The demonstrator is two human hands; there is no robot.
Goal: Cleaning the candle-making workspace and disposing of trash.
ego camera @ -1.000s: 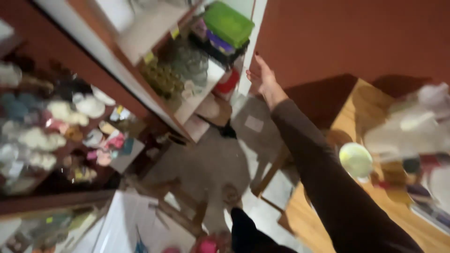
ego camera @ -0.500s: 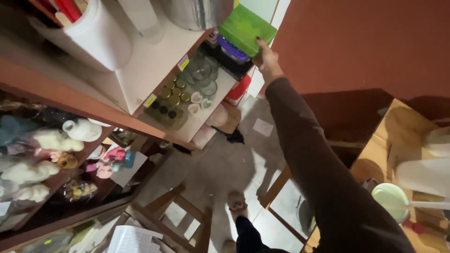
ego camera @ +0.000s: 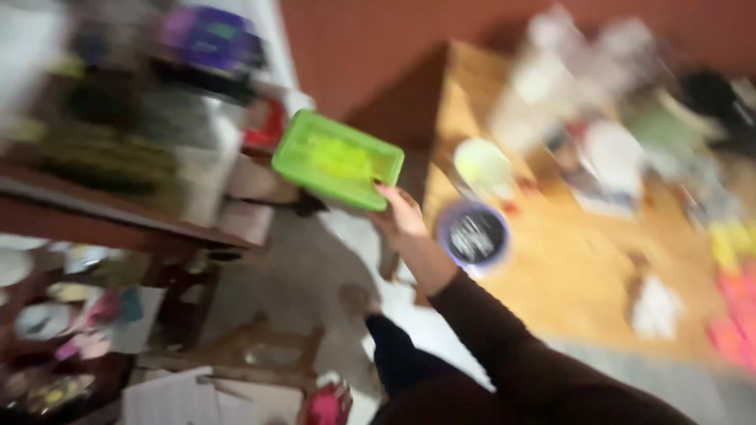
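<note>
Right hand (ego camera: 400, 216) grips a green plastic box (ego camera: 339, 160) by its near edge, holding it up in the air between the wooden shelf (ego camera: 118, 208) on the left and the wooden surface (ego camera: 575, 260) on the right. The frame is blurred. A round purple-rimmed tub (ego camera: 473, 235) sits on the surface just beside the wrist. The left hand is out of sight.

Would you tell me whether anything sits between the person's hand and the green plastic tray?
Nothing visible does: the hand already has its grip on the near edge of the flat green rectangular plastic tray, held in the air. The picture is blurred, so finer detail is unclear.
</note>
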